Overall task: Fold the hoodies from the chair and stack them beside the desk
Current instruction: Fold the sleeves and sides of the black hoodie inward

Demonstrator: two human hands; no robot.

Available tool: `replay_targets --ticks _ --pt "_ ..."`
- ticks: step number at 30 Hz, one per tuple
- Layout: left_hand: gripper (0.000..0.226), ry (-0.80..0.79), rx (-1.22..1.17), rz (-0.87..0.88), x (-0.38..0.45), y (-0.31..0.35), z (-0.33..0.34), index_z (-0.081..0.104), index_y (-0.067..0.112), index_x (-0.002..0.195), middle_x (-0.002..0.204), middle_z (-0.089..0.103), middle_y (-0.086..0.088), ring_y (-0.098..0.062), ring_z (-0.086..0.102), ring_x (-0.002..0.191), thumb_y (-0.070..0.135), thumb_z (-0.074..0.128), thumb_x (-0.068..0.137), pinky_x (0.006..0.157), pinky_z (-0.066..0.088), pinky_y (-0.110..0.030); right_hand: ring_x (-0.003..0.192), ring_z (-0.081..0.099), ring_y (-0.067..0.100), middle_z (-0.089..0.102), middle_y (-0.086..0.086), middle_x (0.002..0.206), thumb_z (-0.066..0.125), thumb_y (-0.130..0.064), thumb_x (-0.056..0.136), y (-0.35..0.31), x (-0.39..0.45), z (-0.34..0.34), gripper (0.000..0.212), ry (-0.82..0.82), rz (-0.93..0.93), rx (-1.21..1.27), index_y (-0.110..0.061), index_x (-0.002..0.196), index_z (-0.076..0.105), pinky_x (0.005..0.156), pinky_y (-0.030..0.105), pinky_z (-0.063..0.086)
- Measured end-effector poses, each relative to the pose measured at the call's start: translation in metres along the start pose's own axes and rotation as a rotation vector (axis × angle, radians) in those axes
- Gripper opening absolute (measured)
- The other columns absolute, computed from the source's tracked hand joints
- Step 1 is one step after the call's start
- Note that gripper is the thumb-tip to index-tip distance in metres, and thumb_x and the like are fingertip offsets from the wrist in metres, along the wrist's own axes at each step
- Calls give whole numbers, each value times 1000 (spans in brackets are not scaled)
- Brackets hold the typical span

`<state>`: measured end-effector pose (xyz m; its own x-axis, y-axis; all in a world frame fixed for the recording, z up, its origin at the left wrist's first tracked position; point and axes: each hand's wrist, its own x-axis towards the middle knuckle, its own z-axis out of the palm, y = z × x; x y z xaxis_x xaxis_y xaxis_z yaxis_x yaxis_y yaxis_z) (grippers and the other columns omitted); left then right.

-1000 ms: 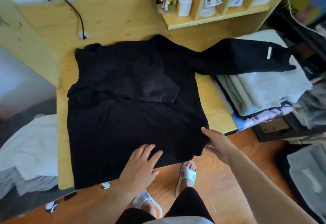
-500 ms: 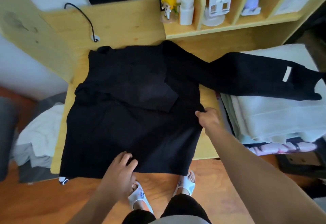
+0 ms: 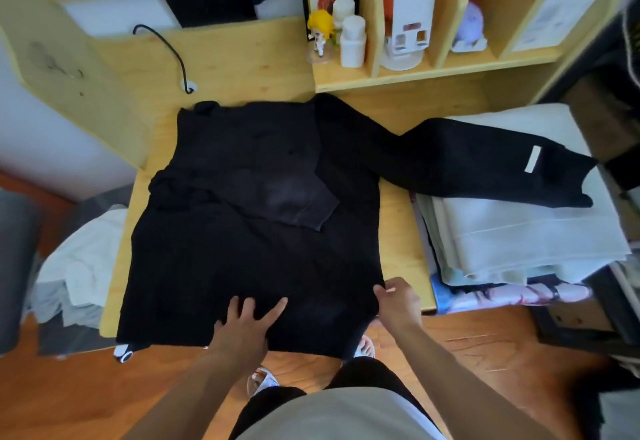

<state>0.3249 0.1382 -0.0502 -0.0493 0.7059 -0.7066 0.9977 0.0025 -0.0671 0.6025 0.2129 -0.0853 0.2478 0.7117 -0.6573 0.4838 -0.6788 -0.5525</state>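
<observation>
Pressing flat with straight fingers, your left hand (image 3: 244, 325) holds down the black hoodie (image 3: 256, 232) on the worktop (image 3: 403, 232); your right hand (image 3: 398, 301) seemingly pinches its hem corner.

No legible text anywhere. White tag (image 3: 532, 159) on the black hoodie (image 3: 249, 232) sleeve: blank or too small to read. Paper sheet (image 3: 550, 24) in the shelf: print blurred.

Hoodie (image 3: 249, 232) plain black, small white tag on sleeve. Bench (image 3: 401, 232) pale yellow wood. Folded stack (image 3: 512, 242) off-white above printed pink-blue layer. Floor (image 3: 69, 391) orange-brown wood. Figurine (image 3: 320, 31) yellow-haired.
</observation>
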Motion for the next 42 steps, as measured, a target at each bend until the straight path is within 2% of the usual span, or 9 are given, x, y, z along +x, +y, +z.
replay_targets --ticks 6,12,16,19,22,31,35,38,42 --pt "67 -14 23 16 1 13 -23 4 47 160 161 17 -9 -36 15 151 35 40 104 116 32 -51 85 69 28 69 9 94 56 -31 96 -41 -27 -37 16 46 -215 -420 -14 98 57 70 33 50" --pt "61 38 -269 111 6 29 -12 23 27 162 169 7 8 -19 11 155 32 46 105 120 32 -36 82 72 21 68 14 106 51 -7 99 -81 -30 -172 22 364 -81 861 -2 119 59 59 26 57" --pt "55 13 -388 77 15 27 -23 35 26 158 167 14 10 -18 27 150 31 48 104 117 35 -34 98 66 21 58 12 122 70 -35 92 -83 21 -219 57 212 -26 1243 -9 137 48 80 24 59" --pt "52 -45 -482 82 19 18 -33 40 27 155 167 17 10 -14 33 147 31 49 104 118 32 -30 72 68 9 63 1 114 64 -35 97 -96 46 -231 30 177 64 1462 -23 124 57 53 15 50" --pt "40 -48 -745 82 11 6 -54 53 33 144 158 35 12 -13 36 146 32 54 104 118 29 -29 47 47 4 64 -6 91 58 -18 100 -132 23 -227 9 128 1 1405 -22 108 59 45 14 38" --pt "47 179 -2045 361 -50 -72 -195 50 19 145 137 65 -10 -31 63 125 44 48 105 109 44 -58 99 67 10 73 -6 98 67 -15 93 -267 -98 -85 11 106 -898 528 -19 102 73 92 23 49" --pt "61 36 -2265 326 -31 -129 -204 50 29 144 138 64 -14 -39 62 126 66 51 96 108 41 -67 142 39 26 49 9 150 63 -17 96 -265 -122 50 55 -81 -1263 -222 -12 148 47 120 29 21" --pt "36 125 -2151 -121 20 -169 -170 63 15 131 130 68 -14 -33 67 114 27 66 98 84 58 -50 153 9 15 24 -5 164 53 -24 102 -230 -112 106 60 -241 -1112 -537 -32 157 28 123 34 2" --pt "33 39 -2061 -495 67 -202 -108 55 17 128 137 56 -13 -36 58 118 11 63 97 78 57 -48 139 39 14 42 -4 151 55 -25 101 -169 -90 102 47 -168 -619 -339 -25 147 47 118 27 31"
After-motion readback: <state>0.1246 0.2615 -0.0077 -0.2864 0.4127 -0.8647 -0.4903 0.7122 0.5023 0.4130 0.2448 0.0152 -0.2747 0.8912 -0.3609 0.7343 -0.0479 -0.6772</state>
